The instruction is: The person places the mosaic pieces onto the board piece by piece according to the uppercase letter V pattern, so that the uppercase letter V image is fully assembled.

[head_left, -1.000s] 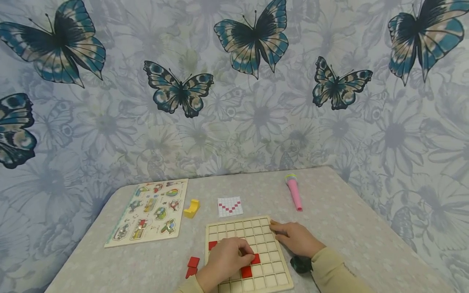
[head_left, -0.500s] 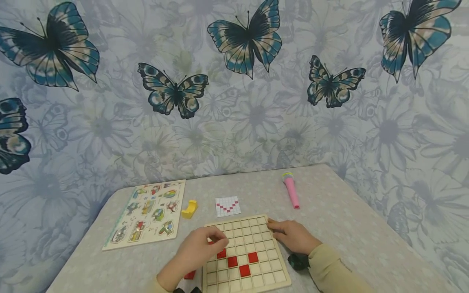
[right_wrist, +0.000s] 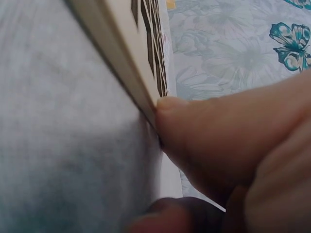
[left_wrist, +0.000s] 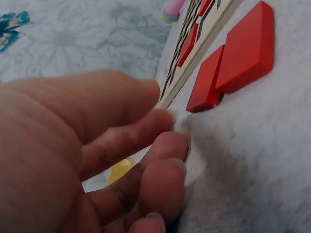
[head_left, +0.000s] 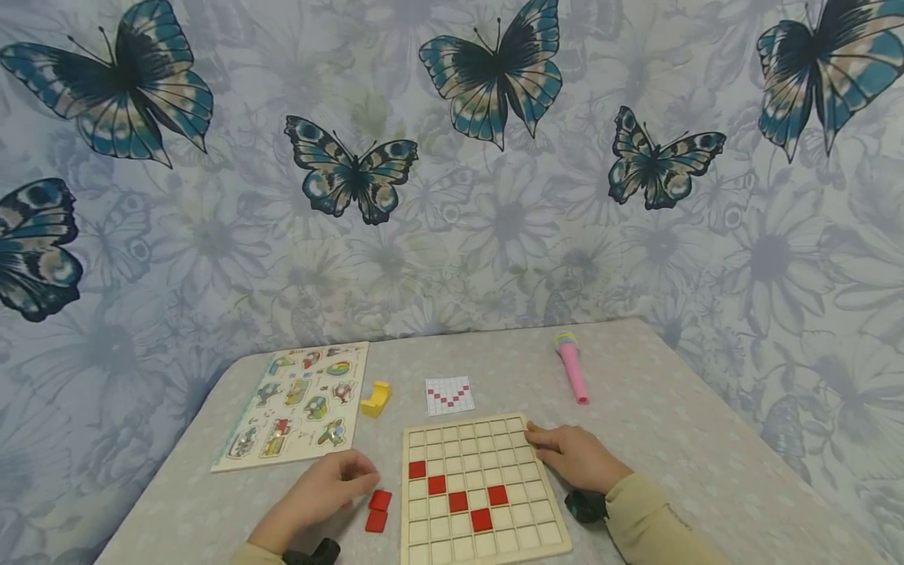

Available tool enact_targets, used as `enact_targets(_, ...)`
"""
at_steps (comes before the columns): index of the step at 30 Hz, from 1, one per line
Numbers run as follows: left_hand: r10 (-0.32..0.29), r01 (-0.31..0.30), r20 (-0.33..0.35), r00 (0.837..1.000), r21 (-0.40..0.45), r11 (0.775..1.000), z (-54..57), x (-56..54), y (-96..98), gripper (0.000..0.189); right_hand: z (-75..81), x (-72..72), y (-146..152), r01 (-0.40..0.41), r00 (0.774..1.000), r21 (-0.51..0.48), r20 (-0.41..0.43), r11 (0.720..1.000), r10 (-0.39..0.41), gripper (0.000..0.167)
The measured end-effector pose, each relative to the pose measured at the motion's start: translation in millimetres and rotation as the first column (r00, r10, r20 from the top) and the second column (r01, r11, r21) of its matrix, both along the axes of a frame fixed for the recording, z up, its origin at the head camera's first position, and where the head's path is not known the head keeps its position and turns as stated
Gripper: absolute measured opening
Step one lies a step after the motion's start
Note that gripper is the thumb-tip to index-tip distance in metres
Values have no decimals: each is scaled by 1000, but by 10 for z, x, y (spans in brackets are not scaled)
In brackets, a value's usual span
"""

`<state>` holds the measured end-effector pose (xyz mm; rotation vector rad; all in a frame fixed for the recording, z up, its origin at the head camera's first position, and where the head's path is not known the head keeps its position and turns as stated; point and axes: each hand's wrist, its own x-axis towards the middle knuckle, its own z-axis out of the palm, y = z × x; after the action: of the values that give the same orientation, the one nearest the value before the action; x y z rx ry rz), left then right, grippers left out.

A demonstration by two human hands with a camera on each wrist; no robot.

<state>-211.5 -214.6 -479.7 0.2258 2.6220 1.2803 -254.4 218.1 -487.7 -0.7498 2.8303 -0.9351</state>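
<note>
A wooden grid board (head_left: pixel 512 447) lies on the table, with several red square tiles (head_left: pixel 458 501) set in its cells in a slanting pattern that turns up at the right. Left of the board are two loose red tiles (head_left: pixel 377 520), one partly overlapping the other in the left wrist view. My left hand (head_left: pixel 321 490) hovers beside them, fingers loosely bent and nothing between them; its fingertips are just short of the loose tiles (left_wrist: pixel 206 80). My right hand (head_left: pixel 582 459) rests against the board's right edge near the far corner, thumb touching the side (right_wrist: pixel 129 63).
A small pattern card (head_left: pixel 450 396) with pink squares lies behind the board. To its left are a yellow curved block (head_left: pixel 377 399) and a picture puzzle board (head_left: pixel 300 412). A pink toy microphone (head_left: pixel 572 369) lies at the back right. Butterfly-patterned cloth rises behind the table.
My left hand has let go of a red tile in the board and moved left, off the board, to beside the loose tiles. The right hand keeps its place on the board's edge.
</note>
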Motion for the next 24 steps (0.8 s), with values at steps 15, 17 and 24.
enact_targets(15, -89, 88, -9, 996, -44, 995, -23, 21, 7, 28, 24, 28, -3, 18, 999, -30, 30, 999, -17, 41)
enact_targets(17, -107, 106, -24, 994, -51, 993, -33, 22, -1, 27, 21, 27, -6, 19, 999, -33, 30, 999, -18, 40)
enact_targets(24, -92, 88, -45, 995, -73, 993, -13, 46, 22, 26, 29, 29, -21, 29, 999, -25, 20, 999, -29, 40)
